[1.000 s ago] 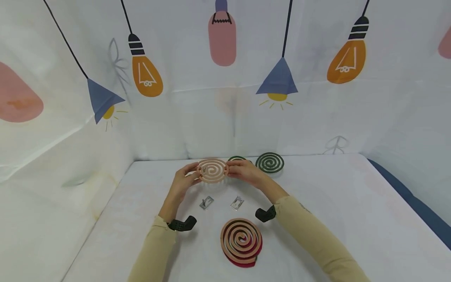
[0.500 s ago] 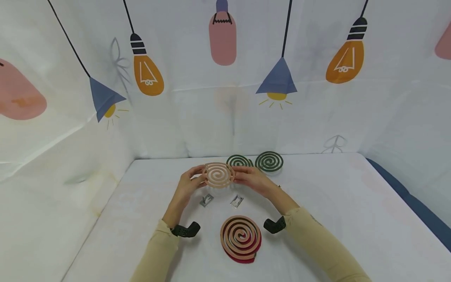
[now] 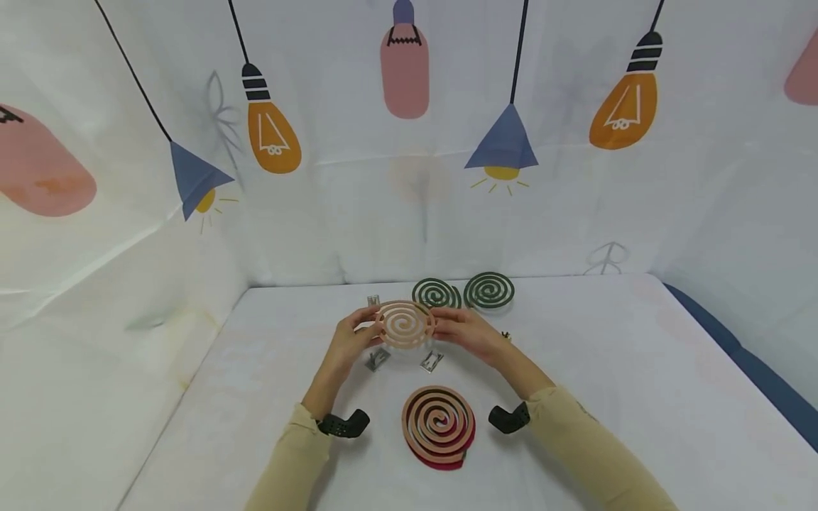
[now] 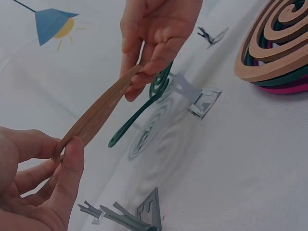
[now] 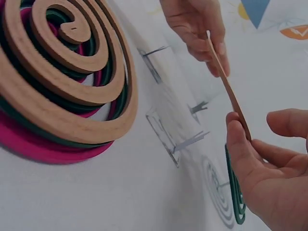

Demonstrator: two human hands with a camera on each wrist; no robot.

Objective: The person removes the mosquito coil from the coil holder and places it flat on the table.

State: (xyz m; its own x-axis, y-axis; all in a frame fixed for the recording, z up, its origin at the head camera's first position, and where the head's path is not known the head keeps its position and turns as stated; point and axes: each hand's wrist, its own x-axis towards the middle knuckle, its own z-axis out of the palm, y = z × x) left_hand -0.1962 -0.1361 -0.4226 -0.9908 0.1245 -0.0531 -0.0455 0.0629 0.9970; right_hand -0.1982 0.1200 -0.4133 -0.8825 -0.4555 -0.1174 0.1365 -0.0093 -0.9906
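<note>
1. Right grip (image 5: 274,168), a bare hand at 4 o'clock, pinching the low end of a thin tan disc (image 5: 231,94), basically edge-on.
2. Left grip (image 5: 199,29) at 1 o'clock has the top end, so it's tilted 11-to-5.
3. Chunky stack at 10: tan spiral (image 5: 91,97), dark green spiral (image 5: 29,126) under that, magenta spiral (image 5: 43,153) lowest, on the white surface (image 5: 139,192).
4. Three little pronged metal stands (image 5: 191,140) around the middle.
5. Edge-on green coil (image 5: 235,185) near 4:30, partly hidden by fingers.
6. Blue printed lampshade (image 5: 256,12) around 1:30.
</note>
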